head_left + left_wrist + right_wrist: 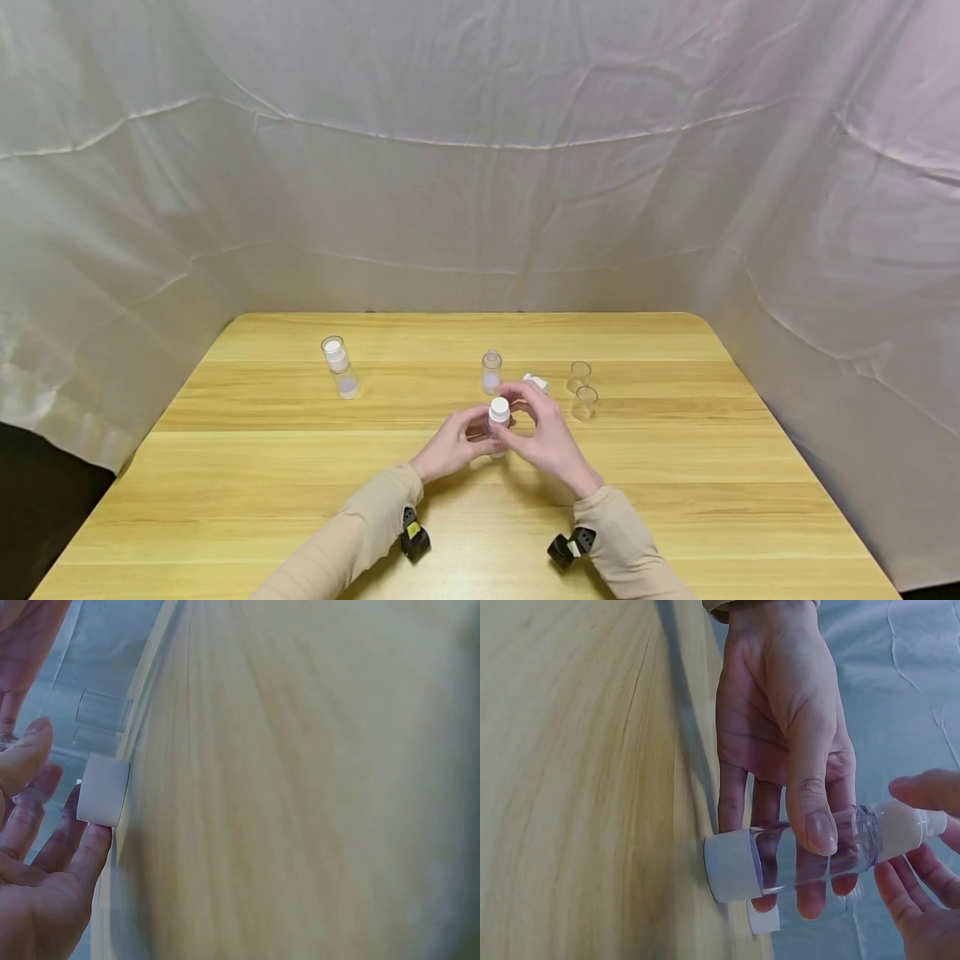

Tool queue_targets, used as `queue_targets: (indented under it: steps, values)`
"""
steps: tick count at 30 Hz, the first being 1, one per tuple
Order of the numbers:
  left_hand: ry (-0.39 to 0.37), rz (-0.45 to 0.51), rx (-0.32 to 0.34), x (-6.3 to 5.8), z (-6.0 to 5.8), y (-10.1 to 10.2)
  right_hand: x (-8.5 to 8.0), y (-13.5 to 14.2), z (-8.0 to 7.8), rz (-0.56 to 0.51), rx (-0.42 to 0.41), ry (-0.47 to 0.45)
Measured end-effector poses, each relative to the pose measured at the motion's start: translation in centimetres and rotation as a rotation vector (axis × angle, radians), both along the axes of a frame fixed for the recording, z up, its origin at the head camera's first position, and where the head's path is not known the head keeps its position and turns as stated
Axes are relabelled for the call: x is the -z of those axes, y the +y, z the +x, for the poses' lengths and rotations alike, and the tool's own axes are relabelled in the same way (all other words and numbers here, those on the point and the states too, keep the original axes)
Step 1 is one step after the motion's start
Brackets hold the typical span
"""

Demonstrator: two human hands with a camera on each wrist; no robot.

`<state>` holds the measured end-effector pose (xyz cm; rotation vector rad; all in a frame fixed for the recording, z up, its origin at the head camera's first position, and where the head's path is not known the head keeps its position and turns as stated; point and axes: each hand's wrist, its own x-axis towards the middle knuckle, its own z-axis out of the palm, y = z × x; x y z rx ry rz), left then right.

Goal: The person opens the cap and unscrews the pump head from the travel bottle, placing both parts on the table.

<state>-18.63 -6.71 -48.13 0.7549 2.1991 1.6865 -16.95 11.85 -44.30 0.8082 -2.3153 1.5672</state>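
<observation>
A small bottle (780, 855) with a clear body, white base and white pump top (499, 408) stands upright between both hands. My left hand (452, 444) grips its clear body, thumb on the near side and fingers behind, as the right wrist view shows. Around the white pump top, the thumb and fingers of my right hand (546, 433) close from the other side. The left wrist view shows the white base (103, 790) low beside the left fingertips, close to the table. Part of the clear body is hidden by fingers.
Behind the hands stands another clear bottle (491, 372), with small white parts (536, 382) to its right. Two clear caps (580, 377) are farther right. A bottle with a white top (337, 358) stands at left on the wooden table (262, 467). Grey curtains (480, 200) surround the table.
</observation>
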Motion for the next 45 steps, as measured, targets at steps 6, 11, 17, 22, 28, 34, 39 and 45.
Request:
queue_targets:
  steps: [6, 11, 17, 22, 28, 34, 39, 45]
  values:
    - [-0.012, -0.002, -0.011, -0.09, 0.05, 0.02, 0.19, -0.11, -0.06, -0.022, 0.049, 0.014]
    - [-0.004, -0.012, -0.015, -0.12, 0.10, 0.01, 0.38, -0.12, -0.05, -0.023, 0.054, 0.040]
    - [-0.005, 0.008, -0.003, 0.03, 0.09, -0.01, 0.32, -0.04, 0.09, 0.012, 0.021, 0.018]
    - [-0.013, 0.006, -0.007, 0.09, 0.12, 0.03, 0.32, -0.24, 0.20, 0.016, 0.052, -0.002]
    - [-0.017, 0.002, -0.006, 0.12, 0.14, 0.00, 0.38, -0.21, 0.28, 0.010, 0.028, 0.008]
    - [-0.030, 0.026, -0.001, 0.01, 0.20, 0.02, 0.29, -0.21, 0.26, 0.019, 0.011, 0.018]
    - [-0.016, 0.024, -0.002, -0.06, 0.15, -0.02, 0.36, -0.31, 0.20, -0.002, 0.048, 0.019]
    - [-0.011, 0.021, -0.001, -0.23, 0.20, -0.01, 0.25, -0.23, 0.20, 0.001, 0.029, 0.004]
